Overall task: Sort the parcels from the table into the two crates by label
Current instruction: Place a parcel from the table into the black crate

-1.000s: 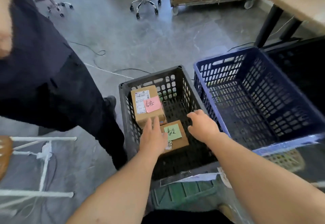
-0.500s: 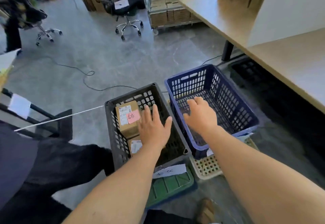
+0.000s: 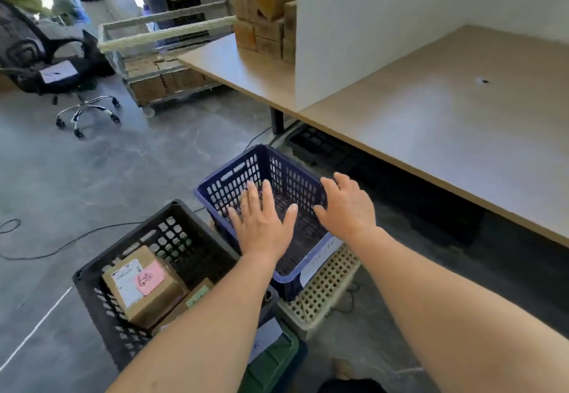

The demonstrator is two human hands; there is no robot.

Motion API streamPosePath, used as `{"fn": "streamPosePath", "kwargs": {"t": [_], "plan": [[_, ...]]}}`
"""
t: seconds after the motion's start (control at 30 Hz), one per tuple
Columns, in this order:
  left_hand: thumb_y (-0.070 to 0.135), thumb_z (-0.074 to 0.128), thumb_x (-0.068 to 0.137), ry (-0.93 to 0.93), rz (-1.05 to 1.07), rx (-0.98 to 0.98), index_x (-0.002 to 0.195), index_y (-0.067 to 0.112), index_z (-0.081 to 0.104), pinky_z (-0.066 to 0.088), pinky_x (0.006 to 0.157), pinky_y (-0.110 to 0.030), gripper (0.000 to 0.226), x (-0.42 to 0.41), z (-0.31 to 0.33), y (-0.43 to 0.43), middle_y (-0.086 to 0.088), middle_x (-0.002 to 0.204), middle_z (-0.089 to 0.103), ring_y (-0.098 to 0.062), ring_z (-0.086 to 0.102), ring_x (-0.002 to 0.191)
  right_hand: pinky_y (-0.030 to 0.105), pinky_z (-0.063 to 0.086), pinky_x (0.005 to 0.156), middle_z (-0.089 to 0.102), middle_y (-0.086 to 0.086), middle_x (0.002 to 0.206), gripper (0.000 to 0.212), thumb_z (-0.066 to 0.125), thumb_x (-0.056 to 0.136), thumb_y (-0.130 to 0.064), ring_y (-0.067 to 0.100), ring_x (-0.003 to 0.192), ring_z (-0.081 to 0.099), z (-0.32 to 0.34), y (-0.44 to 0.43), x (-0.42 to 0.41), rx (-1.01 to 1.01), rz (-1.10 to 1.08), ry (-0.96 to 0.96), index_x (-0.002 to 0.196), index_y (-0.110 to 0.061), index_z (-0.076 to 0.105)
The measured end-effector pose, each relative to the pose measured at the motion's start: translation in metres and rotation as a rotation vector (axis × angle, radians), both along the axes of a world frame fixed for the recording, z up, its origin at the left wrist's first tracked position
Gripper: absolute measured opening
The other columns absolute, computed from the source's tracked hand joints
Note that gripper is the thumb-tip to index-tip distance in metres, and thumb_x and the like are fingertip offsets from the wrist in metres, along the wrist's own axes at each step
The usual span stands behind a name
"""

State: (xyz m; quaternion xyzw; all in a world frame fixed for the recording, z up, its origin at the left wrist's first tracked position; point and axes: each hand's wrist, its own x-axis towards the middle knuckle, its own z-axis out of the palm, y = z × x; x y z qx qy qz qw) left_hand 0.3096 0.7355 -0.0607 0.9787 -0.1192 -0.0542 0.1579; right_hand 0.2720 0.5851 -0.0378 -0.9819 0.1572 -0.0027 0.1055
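A black crate (image 3: 160,226) stands on the floor at lower left. Inside it lies a brown parcel with a pink label (image 3: 143,284), and beside that a second parcel with a green label (image 3: 197,295), partly hidden by my left forearm. To its right stands a blue crate (image 3: 234,173) with nothing visible inside. My left hand (image 3: 261,223) and my right hand (image 3: 346,204) hover over the blue crate, fingers spread, holding nothing. The wooden table (image 3: 446,121) stretches along the right.
Several cardboard boxes (image 3: 264,22) are stacked on the table's far end behind a white partition (image 3: 369,22). A cream perforated basket (image 3: 323,291) and a green bin (image 3: 274,358) sit under the crates. An office chair (image 3: 46,63), a wheeled cart (image 3: 160,75), floor cables and a standing person are at the back.
Both hands have come up out of the black crate and moved right over the blue crate. My view has lifted toward the table.
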Motion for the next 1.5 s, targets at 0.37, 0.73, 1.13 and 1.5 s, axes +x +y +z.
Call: {"fn": "streamPosePath", "kwargs": {"t": [0.37,0.73,1.13,1.5], "plan": [[0.063,0.02,0.096,-0.048,-0.384,-0.022,0.153,0.023,-0.011,-0.006,0.118,-0.051,0.076,-0.018,0.018,-0.135,-0.007,0.161,-0.016,-0.022,-0.013,0.148,0.04,0.03,0.108,0.023,0.009,0.155,0.065,0.049,0.094,-0.045,0.026,0.139,0.027,0.02,-0.108,-0.076,-0.069,-0.365,-0.023,0.148,-0.02,0.026],[0.065,0.018,0.095,-0.141,-0.697,0.005,0.152,0.024,-0.014,-0.006,0.117,-0.052,0.077,-0.082,0.043,-0.306,-0.008,0.16,-0.019,-0.024,-0.014,0.148,0.039,0.031,0.107,0.023,0.009,0.155,0.064,0.048,0.094,-0.045,0.026,0.138,0.03,0.036,-0.245,-0.176,-0.132,-0.655,-0.03,0.148,-0.022,0.025],[0.064,0.018,0.095,-0.191,-0.903,0.03,0.152,0.026,-0.014,-0.011,0.116,-0.05,0.075,-0.171,0.062,-0.438,-0.006,0.16,-0.02,-0.023,-0.017,0.147,0.04,0.032,0.107,0.026,0.01,0.153,0.067,0.045,0.093,-0.05,0.026,0.136,0.032,0.047,-0.355,-0.285,-0.159,-0.885,-0.067,0.149,-0.02,0.024],[0.065,0.015,0.094,-0.174,-1.102,0.08,0.151,0.028,-0.017,-0.01,0.117,-0.05,0.075,-0.224,0.043,-0.538,-0.004,0.159,-0.023,-0.023,-0.019,0.147,0.039,0.028,0.11,0.021,0.009,0.156,0.069,0.045,0.093,-0.052,0.025,0.14,0.027,0.023,-0.428,-0.348,-0.107,-1.07,-0.006,0.151,-0.022,0.019]]}}
